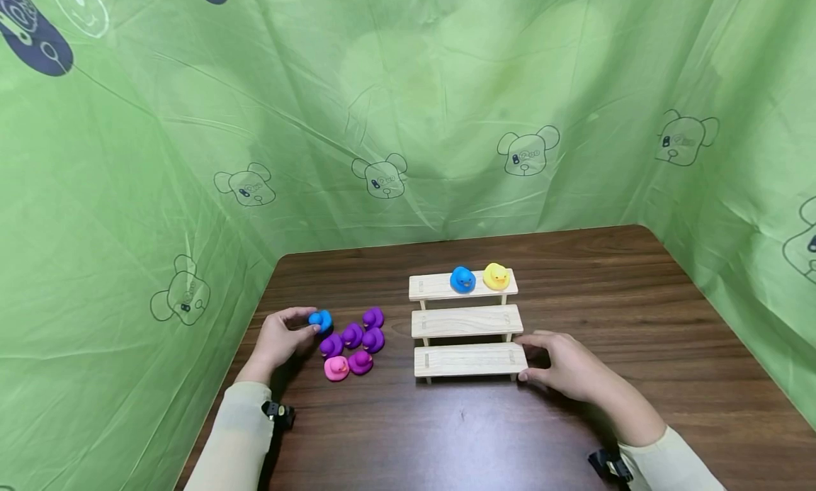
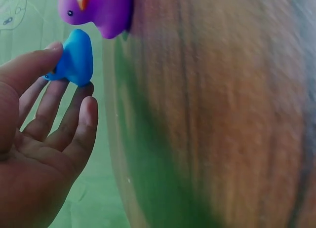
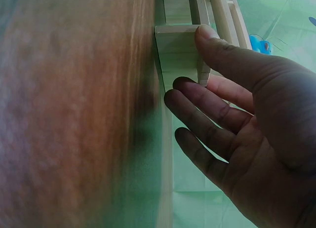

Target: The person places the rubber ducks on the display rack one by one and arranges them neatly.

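Note:
My left hand (image 1: 282,340) pinches a blue rubber duck (image 2: 75,59) between thumb and fingers, above the left side of the table. Beside it lie several purple ducks (image 1: 353,335) and a pink duck (image 1: 336,368). A three-tier wooden stand (image 1: 468,322) is at the middle of the table. Its top tier carries another blue duck (image 1: 462,280) and a yellow duck (image 1: 496,276). With thumb and index finger, my right hand (image 1: 566,367) grips the right end of the lowest tier; its other fingers extend loosely in the right wrist view.
The dark wooden table (image 1: 472,434) has its back edge near a green printed curtain (image 1: 433,108), which also hangs at both sides. Bare tabletop shows in front of the stand and to its right.

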Motion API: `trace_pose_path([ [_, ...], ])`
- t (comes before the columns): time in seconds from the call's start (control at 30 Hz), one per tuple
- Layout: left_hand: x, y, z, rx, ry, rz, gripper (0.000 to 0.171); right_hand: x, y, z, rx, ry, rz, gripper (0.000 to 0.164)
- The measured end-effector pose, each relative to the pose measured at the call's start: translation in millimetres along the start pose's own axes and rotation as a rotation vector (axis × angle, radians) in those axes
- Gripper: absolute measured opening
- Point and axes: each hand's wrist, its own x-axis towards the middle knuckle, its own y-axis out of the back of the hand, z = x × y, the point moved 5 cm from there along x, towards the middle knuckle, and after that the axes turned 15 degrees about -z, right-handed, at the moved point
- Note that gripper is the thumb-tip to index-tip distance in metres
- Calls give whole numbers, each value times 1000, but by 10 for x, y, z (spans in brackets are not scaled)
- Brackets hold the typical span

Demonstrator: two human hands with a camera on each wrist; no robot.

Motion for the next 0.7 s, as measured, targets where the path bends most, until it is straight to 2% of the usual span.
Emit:
trace_pose_path([
  [0.27,71,-1,174,-64,-57,33,43,-3,2,5,6,-6,-3,53],
  [0.7,168,-42,664,-44,-112,30,39,-4,2,6,12,-15,-4,53],
])
